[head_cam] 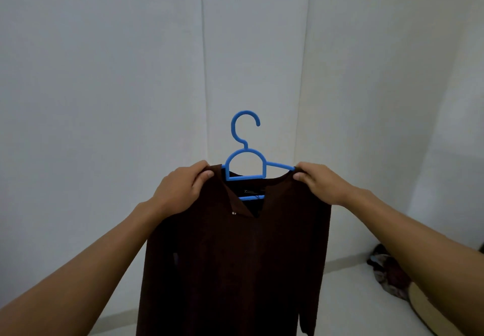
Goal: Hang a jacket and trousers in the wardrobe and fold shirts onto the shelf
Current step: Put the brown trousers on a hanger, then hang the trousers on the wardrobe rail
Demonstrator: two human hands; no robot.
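A dark brown jacket [235, 257] hangs on a blue plastic hanger [245, 152], held up in front of me. My left hand [180, 191] pinches the jacket's left shoulder at the hanger's end. My right hand [322, 183] pinches the right shoulder, where the hanger's arm sticks out bare beside the collar. The hook points up and is free of any rail. The jacket's lower part runs out of view at the bottom.
White closed wardrobe panels [131, 73] fill the view ahead, with vertical seams. A heap of other clothes [390, 275] lies on a pale surface [348, 296] at the lower right, partly hidden by my right forearm.
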